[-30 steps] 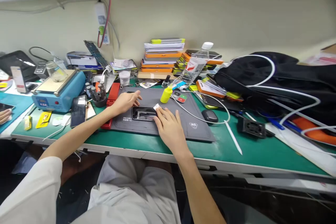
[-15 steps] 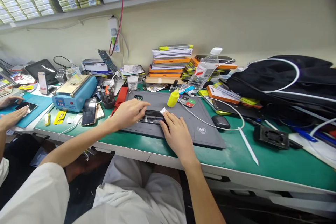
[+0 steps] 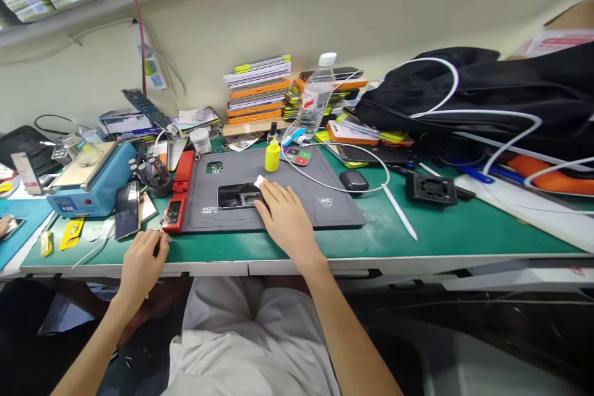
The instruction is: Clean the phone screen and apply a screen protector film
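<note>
A smartphone (image 3: 236, 195) with a dark, glossy screen lies flat on a grey work mat (image 3: 297, 210). My right hand (image 3: 290, 219) covers its right end, fingers together and pressing a small white wipe (image 3: 258, 181). Only the wipe's tip shows past the fingertips; the rest is hidden under them. My left hand (image 3: 145, 260) rests at the bench's front edge, loosely curled, with nothing visible in it. Close to that hand is a red hinged tool (image 3: 179, 195) along the mat's left side. Just behind the smartphone stands a yellow bottle (image 3: 272, 154).
Left of the mat are a pen-filled holder (image 3: 158, 179), another phone (image 3: 127, 210) and a blue heating plate machine (image 3: 95, 179). A white cable (image 3: 343, 187) loops over the mat's right side near a black mouse-like case (image 3: 354, 181). A water bottle (image 3: 317, 96) stands behind.
My left hand has drawn back from above the smartphone to the front edge at left, its fingers curling. My right hand stays on the wipe. The view has swung right.
</note>
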The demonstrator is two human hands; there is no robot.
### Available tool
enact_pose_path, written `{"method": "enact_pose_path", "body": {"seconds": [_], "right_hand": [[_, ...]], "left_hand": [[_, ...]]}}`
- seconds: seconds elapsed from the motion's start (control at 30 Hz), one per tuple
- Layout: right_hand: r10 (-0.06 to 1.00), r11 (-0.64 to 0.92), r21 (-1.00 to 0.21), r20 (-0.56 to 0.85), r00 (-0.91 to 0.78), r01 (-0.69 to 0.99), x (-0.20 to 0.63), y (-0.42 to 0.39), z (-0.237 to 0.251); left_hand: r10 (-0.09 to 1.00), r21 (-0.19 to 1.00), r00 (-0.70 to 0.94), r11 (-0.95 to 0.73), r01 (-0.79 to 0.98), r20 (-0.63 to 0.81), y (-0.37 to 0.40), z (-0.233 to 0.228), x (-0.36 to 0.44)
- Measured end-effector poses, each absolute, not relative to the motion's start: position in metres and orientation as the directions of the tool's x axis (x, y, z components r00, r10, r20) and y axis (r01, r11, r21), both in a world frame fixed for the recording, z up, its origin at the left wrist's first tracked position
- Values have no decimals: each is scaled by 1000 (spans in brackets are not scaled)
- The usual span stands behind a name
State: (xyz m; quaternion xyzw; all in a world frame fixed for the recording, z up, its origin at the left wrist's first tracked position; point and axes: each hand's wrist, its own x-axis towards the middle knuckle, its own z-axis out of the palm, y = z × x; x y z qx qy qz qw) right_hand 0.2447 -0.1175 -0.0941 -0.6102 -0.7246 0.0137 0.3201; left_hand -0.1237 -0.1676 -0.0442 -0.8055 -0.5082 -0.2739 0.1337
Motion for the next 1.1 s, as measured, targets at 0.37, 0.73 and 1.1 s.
{"method": "enact_pose_path", "body": {"seconds": [0.37, 0.73, 1.1], "right_hand": [[900, 240, -440, 434, -29, 865, 243, -115, -81], [898, 236, -431, 439, -26, 871, 240, -114, -72], [906, 276, -346, 406, -122, 897, 241, -100, -52]], "left_hand": [[674, 65, 313, -472, 879, 669, -151, -43, -129], [794, 347, 563, -608, 714, 231, -36, 16, -34], [855, 549, 518, -441, 710, 17, 58, 0, -5]]}}
